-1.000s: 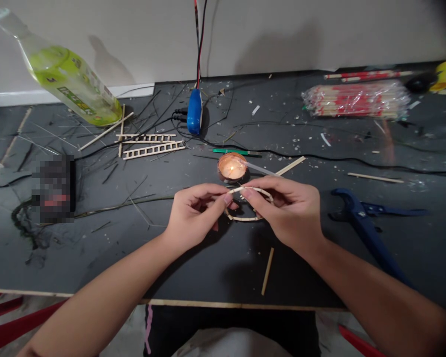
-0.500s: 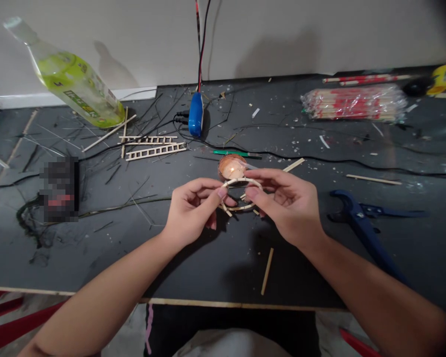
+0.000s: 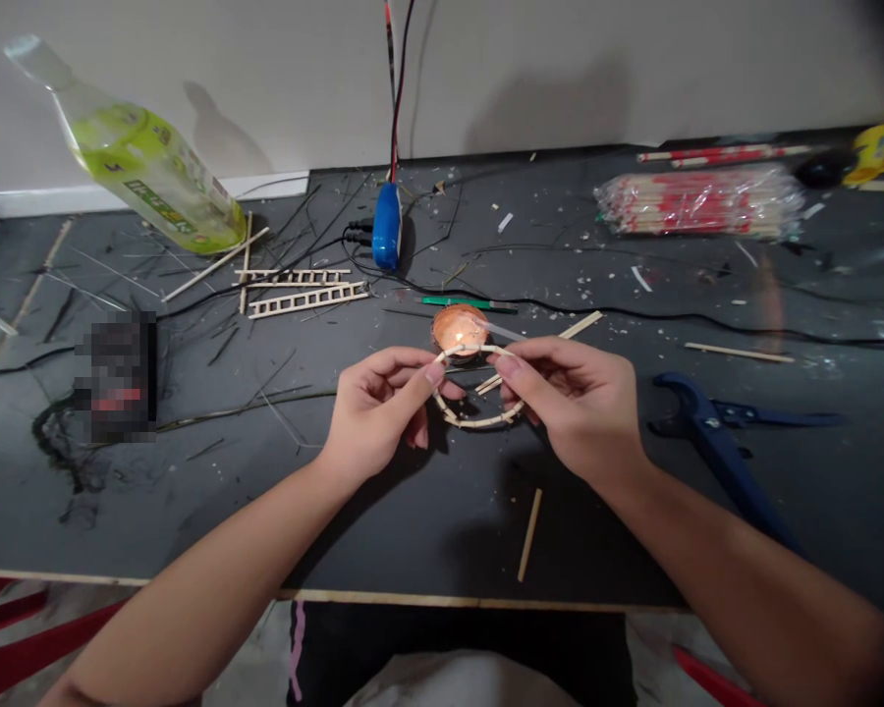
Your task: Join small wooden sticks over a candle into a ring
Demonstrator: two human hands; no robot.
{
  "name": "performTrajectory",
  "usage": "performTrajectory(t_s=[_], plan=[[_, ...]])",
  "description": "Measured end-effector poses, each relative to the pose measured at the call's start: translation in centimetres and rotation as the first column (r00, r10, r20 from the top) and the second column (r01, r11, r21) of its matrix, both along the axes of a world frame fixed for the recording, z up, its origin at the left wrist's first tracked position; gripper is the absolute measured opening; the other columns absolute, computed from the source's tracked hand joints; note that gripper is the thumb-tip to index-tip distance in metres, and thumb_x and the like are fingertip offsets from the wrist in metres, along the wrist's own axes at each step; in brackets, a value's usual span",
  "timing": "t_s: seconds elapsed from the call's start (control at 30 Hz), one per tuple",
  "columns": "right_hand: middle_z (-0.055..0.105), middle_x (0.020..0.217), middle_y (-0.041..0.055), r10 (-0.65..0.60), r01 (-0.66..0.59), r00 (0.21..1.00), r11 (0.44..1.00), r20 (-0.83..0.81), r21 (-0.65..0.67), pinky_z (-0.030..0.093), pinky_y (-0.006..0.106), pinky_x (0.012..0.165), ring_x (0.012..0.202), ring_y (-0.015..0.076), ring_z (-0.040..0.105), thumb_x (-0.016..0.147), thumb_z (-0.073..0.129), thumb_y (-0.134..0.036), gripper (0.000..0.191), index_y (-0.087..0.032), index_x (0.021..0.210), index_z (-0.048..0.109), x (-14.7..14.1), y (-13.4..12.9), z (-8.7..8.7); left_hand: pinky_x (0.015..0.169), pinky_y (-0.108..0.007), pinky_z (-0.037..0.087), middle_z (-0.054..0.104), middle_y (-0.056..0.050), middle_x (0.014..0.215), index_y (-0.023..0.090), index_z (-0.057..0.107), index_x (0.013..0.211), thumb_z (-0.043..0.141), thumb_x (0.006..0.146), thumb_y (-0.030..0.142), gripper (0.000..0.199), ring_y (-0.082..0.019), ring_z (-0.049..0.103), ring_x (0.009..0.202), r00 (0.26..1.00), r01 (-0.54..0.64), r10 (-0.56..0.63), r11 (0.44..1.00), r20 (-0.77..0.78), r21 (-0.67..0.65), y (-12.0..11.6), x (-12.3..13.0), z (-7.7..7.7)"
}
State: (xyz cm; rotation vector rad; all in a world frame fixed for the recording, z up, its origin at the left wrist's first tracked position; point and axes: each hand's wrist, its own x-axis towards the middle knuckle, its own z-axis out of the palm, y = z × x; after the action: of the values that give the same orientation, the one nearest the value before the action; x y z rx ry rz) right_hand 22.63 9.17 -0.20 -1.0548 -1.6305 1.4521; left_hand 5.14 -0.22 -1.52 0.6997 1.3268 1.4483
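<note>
Pinching a pale wooden strip bent into a ring (image 3: 478,420), the left hand (image 3: 379,412) and right hand (image 3: 567,407) stand half-closed, fingertips on the strip, holding it above the table just in front of a round copper-coloured cup (image 3: 461,329) containing a lit flame. A blue metal pipe cutter (image 3: 722,442) lies right; small pale wooden ladders (image 3: 302,299) lie left. The black worktable (image 3: 192,511), strewn with splinters, meets a white wall (image 3: 560,79).

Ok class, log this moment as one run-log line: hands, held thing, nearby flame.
left hand: pale curved wooden ring | right hand: same ring | beyond: flame in round copper cup
</note>
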Motion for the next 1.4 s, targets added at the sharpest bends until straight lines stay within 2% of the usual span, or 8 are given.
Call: performTrajectory(t_s=[0.4, 0.57, 0.73, 0.93, 1.07, 1.17, 1.3, 1.4], plan=[[0.068, 0.064, -0.0001, 0.002, -0.002, 1.000, 1.000, 0.016, 0.017, 0.038, 0.023, 0.043, 0.049, 0.0092, 0.053, 0.087, 0.079, -0.035, 0.012, -0.023, 0.089, 0.081, 0.09, -0.06, 0.14, 0.040, -0.021, 0.051, 0.081, -0.009, 0.086, 0.014, 0.072, 0.100, 0.082, 0.087, 0.040, 0.030, -0.009, 0.060, 0.043, 0.999, 0.033, -0.033, 0.999, -0.015, 0.025, -0.31, 0.10, 0.12], [0.068, 0.063, -0.0005, 0.014, -0.014, 1.000, 1.000, 0.012, 0.019, 0.039, 0.022, 0.042, 0.048, 0.0089, 0.053, 0.087, 0.080, -0.034, 0.011, -0.023, 0.088, 0.081, 0.16, -0.03, 0.07, 0.045, -0.024, 0.052, 0.080, -0.009, 0.084, 0.014, 0.071, 0.118, 0.070, 0.095, 0.047, 0.039, -0.013, 0.066, 0.048, 0.991, 0.136, -0.136, 0.990, 0.014, 0.035, -0.55, -0.39, -0.11], [0.068, 0.061, -0.0001, 0.028, -0.028, 0.999, 1.000, 0.035, 0.007, 0.044, 0.023, 0.044, 0.050, 0.0109, 0.057, 0.084, 0.082, -0.035, 0.013, -0.022, 0.087, 0.082, 0.09, -0.04, 0.02, 0.050, -0.025, 0.054, 0.080, -0.010, 0.085, 0.014, 0.072, 0.122, 0.060, 0.100, 0.054, 0.047, -0.013, 0.066, 0.051, 0.988, 0.141, -0.136, 0.987, -0.069, 0.078, -0.76, -0.42, -0.43], [0.068, 0.060, -0.0013, 0.083, -0.084, 0.996, 0.996, 0.043, 0.022, 0.044, 0.023, 0.046, 0.050, 0.0109, 0.057, 0.081, 0.084, -0.030, 0.007, -0.024, 0.081, 0.081, 0.01, -0.10, 0.05, 0.046, -0.020, 0.049, 0.081, -0.011, 0.096, 0.015, 0.077, 0.113, 0.067, 0.099, 0.044, 0.034, -0.007, 0.058, 0.049, 0.964, 0.153, -0.124, 0.982, -0.237, 0.108, -0.88, -0.25, -0.33], [0.068, 0.060, -0.0010, 0.113, -0.115, 0.992, 0.993, 0.065, 0.037, 0.041, 0.022, 0.044, 0.049, 0.0097, 0.055, 0.082, 0.082, -0.030, 0.008, -0.022, 0.080, 0.081, -0.04, -0.12, 0.09, 0.045, -0.019, 0.048, 0.079, -0.011, 0.092, 0.015, 0.077, 0.110, 0.074, 0.094, 0.040, 0.030, -0.013, 0.068, 0.063, 0.956, 0.129, -0.104, 0.989, -0.273, 0.075, -0.89, -0.01, -0.50], [0.069, 0.062, -0.0003, 0.107, -0.112, 0.991, 0.992, 0.082, 0.051, 0.040, 0.022, 0.045, 0.050, 0.0097, 0.054, 0.083, 0.081, -0.032, 0.011, -0.021, 0.081, 0.081, -0.08, -0.12, 0.06, 0.043, -0.019, 0.045, 0.077, -0.010, 0.084, 0.015, 0.077, 0.106, 0.076, 0.092, 0.041, 0.029, -0.016, 0.070, 0.067, 0.952, 0.111, -0.091, 0.992, -0.292, 0.052, -0.87, 0.18, -0.59], [0.069, 0.063, 0.0003, 0.124, -0.129, 0.987, 0.991, 0.100, 0.045, 0.039, 0.023, 0.044, 0.049, 0.0097, 0.053, 0.084, 0.080, -0.034, 0.013, -0.021, 0.082, 0.081, -0.06, -0.10, -0.03, 0.040, -0.018, 0.042, 0.078, -0.011, 0.094, 0.016, 0.075, 0.113, 0.078, 0.090, 0.039, 0.032, -0.015, 0.069, 0.065, 0.958, 0.085, -0.067, 0.995, -0.278, 0.052, -0.78, 0.23, -0.37], [0.070, 0.064, 0.0003, 0.135, -0.140, 0.985, 0.989, 0.107, 0.040, 0.038, 0.022, 0.044, 0.050, 0.0094, 0.053, 0.085, 0.080, -0.033, 0.012, -0.021, 0.081, 0.081, 0.01, -0.11, -0.02, 0.039, -0.019, 0.040, 0.079, -0.011, 0.099, 0.017, 0.073, 0.115, 0.079, 0.088, 0.034, 0.033, -0.010, 0.061, 0.055, 0.961, 0.105, -0.087, 0.993, -0.264, 0.057, -0.75, 0.10, -0.16]])
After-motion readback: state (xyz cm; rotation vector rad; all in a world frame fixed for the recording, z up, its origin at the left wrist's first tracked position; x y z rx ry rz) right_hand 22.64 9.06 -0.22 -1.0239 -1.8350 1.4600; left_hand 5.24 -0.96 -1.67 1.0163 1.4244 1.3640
